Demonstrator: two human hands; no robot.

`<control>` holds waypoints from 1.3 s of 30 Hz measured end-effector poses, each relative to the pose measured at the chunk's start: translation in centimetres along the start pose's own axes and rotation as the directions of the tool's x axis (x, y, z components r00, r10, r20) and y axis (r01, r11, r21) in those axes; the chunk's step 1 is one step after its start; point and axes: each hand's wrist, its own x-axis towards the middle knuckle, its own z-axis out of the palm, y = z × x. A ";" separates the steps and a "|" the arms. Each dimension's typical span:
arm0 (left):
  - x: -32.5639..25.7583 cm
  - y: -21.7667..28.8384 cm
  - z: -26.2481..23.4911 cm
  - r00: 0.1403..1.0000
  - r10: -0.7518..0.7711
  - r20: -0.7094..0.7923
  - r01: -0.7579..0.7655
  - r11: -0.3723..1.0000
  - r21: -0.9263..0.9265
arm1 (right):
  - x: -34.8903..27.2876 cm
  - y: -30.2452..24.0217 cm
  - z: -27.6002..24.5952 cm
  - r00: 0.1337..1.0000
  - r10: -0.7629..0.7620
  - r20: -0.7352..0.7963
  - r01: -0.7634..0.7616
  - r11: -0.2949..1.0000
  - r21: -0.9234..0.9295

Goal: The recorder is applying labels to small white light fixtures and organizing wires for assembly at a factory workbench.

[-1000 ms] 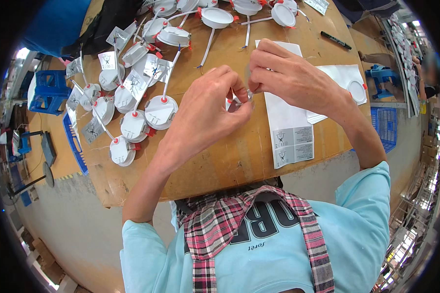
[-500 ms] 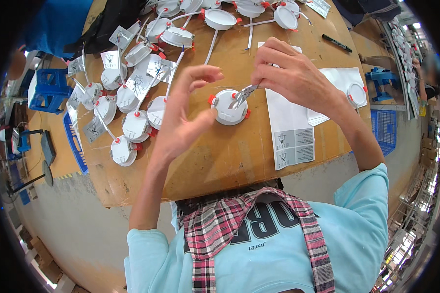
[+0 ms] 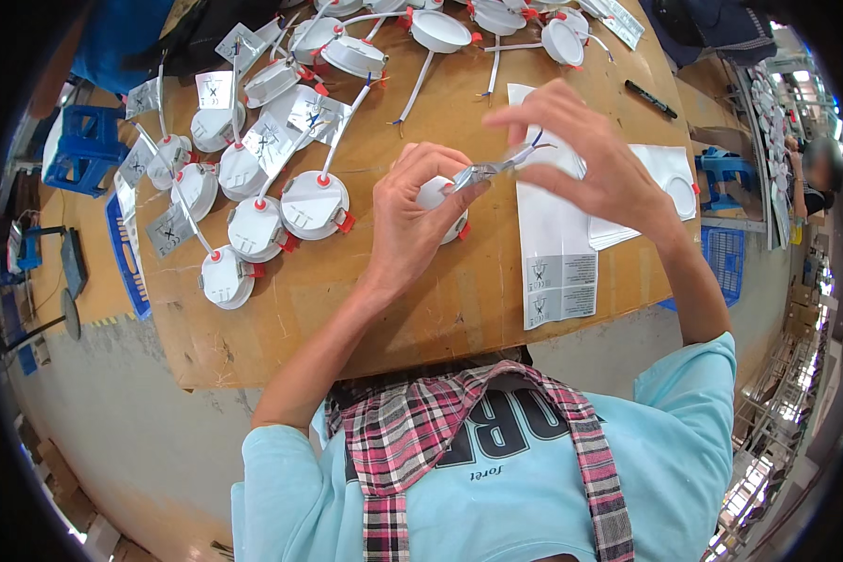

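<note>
Between the thumb and fingers of my left hand (image 3: pixel 420 201) a silver foil label (image 3: pixel 480 175) is pinched, folded around a cable. The cable's bare wire ends (image 3: pixel 536 145) stick out past it, toward my right hand. Partly hidden behind my left hand, a round white downlight (image 3: pixel 431 195) with red clips lies on the table. My right hand (image 3: pixel 585 155) is beside the wire ends, fingers and thumb apart, slightly smeared by motion. Under it lies a long white label sheet (image 3: pixel 557 253) with grey printed labels at its near end.
Several white downlights (image 3: pixel 315 203) with cables and silver labels crowd the table's left and far side. A black marker pen (image 3: pixel 651 98) and a stack of white sheets (image 3: pixel 660 169) lie at the right. Blue stools (image 3: pixel 91 155) and a blue crate (image 3: pixel 724 258) stand beyond the table (image 3: pixel 347 342).
My left hand has moved right and closed on the foil label at the cable. My right hand has let go of it and opened. The view has shifted slightly.
</note>
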 end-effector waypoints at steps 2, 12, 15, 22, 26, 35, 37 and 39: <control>0.0 -0.2 0.2 0.999 0.036 -0.016 -0.036 0.999 0.012 | 0.5 0.3 -0.4 0.996 -0.056 -0.070 0.051 0.996 -0.070; -0.2 -0.3 1.0 0.995 0.080 -0.053 -0.077 0.995 0.057 | 3.8 -2.4 0.1 0.960 -0.232 0.155 0.268 0.919 -0.290; -0.2 -0.6 0.9 0.995 0.093 -0.043 -0.089 0.993 0.075 | 3.9 -2.3 0.5 0.948 -0.241 0.209 0.300 0.898 -0.323; -0.6 -0.8 1.0 0.999 0.025 -0.031 -0.026 0.999 -0.047 | 3.9 -3.1 0.1 0.944 -0.079 0.320 0.200 0.908 -0.368; -0.3 -0.7 0.9 0.996 0.089 -0.024 -0.087 0.994 0.071 | 3.4 -3.1 0.2 0.939 -0.170 0.300 0.270 0.903 -0.333; -0.3 -0.4 0.8 0.997 0.077 -0.017 -0.075 0.995 0.063 | 2.4 -2.3 1.0 0.928 -0.277 0.249 0.355 0.858 -0.370; -0.2 -0.1 0.9 0.999 0.038 -0.020 -0.038 0.999 0.036 | 1.9 -2.3 1.1 0.971 -0.223 0.085 0.238 0.882 -0.407; -0.2 -0.2 0.8 0.999 0.044 -0.014 -0.043 0.998 0.047 | 1.1 -1.9 1.6 0.976 -0.218 0.008 0.205 0.902 -0.381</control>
